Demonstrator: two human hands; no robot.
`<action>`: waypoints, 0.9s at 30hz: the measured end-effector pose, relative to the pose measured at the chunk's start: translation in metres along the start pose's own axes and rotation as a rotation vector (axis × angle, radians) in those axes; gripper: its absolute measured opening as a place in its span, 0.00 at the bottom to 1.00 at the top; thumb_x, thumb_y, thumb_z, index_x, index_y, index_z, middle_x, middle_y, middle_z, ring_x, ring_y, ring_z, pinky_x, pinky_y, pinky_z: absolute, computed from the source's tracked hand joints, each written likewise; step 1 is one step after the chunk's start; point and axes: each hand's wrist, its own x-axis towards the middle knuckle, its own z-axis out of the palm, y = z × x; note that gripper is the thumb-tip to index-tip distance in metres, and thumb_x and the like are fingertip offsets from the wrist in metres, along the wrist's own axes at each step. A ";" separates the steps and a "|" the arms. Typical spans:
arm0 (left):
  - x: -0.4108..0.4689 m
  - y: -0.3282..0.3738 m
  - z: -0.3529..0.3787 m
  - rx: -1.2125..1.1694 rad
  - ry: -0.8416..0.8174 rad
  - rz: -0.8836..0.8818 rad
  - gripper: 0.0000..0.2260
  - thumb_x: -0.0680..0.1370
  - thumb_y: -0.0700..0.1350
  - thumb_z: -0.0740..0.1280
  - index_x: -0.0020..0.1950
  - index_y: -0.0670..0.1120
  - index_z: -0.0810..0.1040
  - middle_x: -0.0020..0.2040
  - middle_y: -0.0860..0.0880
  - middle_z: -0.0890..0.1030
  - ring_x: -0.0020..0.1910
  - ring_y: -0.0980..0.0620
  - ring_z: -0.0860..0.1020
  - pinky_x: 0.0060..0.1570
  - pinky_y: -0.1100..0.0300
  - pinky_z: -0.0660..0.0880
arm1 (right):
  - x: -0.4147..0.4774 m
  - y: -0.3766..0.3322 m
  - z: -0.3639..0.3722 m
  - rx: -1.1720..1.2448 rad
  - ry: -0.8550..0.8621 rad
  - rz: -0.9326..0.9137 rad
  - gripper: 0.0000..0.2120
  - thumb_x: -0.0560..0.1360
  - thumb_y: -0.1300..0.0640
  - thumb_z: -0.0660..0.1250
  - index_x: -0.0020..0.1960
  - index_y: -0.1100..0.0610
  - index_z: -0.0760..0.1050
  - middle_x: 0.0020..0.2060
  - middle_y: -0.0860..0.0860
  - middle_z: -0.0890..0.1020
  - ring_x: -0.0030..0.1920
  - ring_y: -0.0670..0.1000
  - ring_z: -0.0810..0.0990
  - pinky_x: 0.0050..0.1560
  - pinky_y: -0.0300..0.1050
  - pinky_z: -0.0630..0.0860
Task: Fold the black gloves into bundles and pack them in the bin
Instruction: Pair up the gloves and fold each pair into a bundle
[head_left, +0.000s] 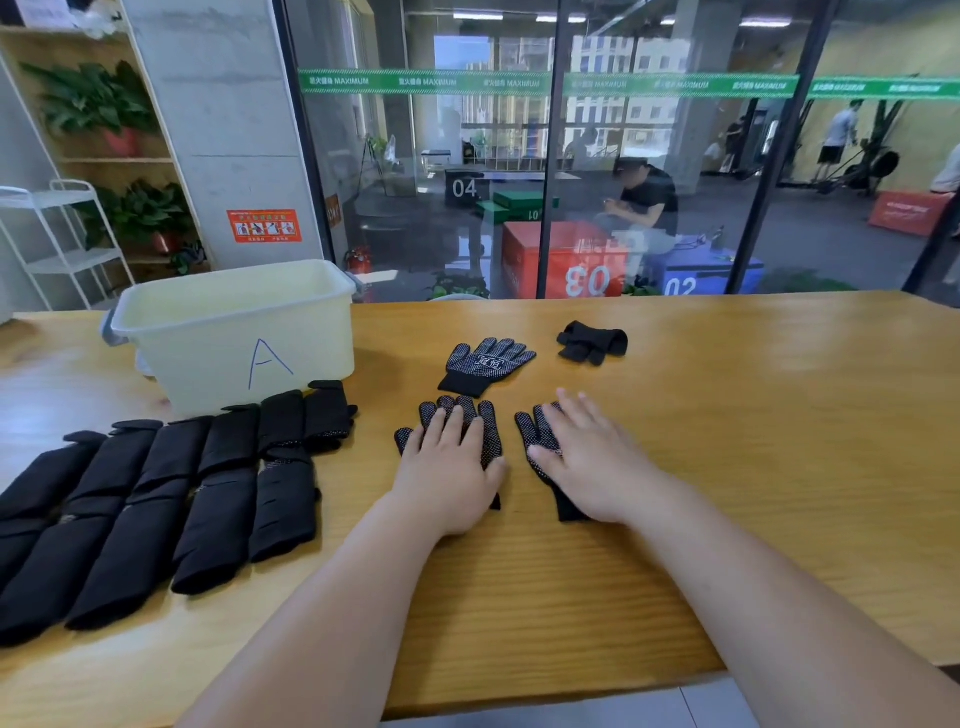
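Two flat hands, left hand (451, 470) and right hand (592, 457), fingers spread, press black dotted knit gloves (491, 436) on wooden desk (727, 467)

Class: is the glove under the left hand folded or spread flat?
Spread flat: the glove shows dotted fingers fanned out past the left hand pressing it.

You had a dotted black glove (491, 434) flat beside its mate (535, 431), folded bundles (208, 483) rowed by the pale bin (234, 332) marked A.
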 end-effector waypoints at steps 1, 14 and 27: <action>0.001 -0.001 0.000 0.011 -0.033 0.000 0.34 0.86 0.67 0.45 0.88 0.52 0.44 0.88 0.47 0.42 0.86 0.46 0.39 0.84 0.43 0.41 | 0.008 -0.003 0.007 -0.036 -0.056 0.021 0.36 0.84 0.31 0.44 0.87 0.46 0.43 0.86 0.48 0.39 0.85 0.53 0.38 0.85 0.59 0.44; -0.016 0.004 -0.004 0.041 -0.129 0.104 0.36 0.85 0.70 0.43 0.88 0.52 0.43 0.88 0.48 0.40 0.86 0.46 0.37 0.84 0.41 0.40 | -0.001 -0.003 0.011 -0.071 -0.136 0.019 0.35 0.83 0.28 0.40 0.86 0.40 0.38 0.85 0.46 0.37 0.85 0.52 0.36 0.84 0.60 0.40; 0.012 0.029 0.006 0.023 -0.041 0.009 0.32 0.87 0.63 0.44 0.88 0.50 0.43 0.88 0.45 0.41 0.86 0.43 0.39 0.84 0.41 0.41 | -0.009 0.023 0.013 -0.023 -0.022 0.076 0.34 0.84 0.30 0.41 0.86 0.40 0.43 0.86 0.44 0.42 0.85 0.48 0.40 0.85 0.57 0.42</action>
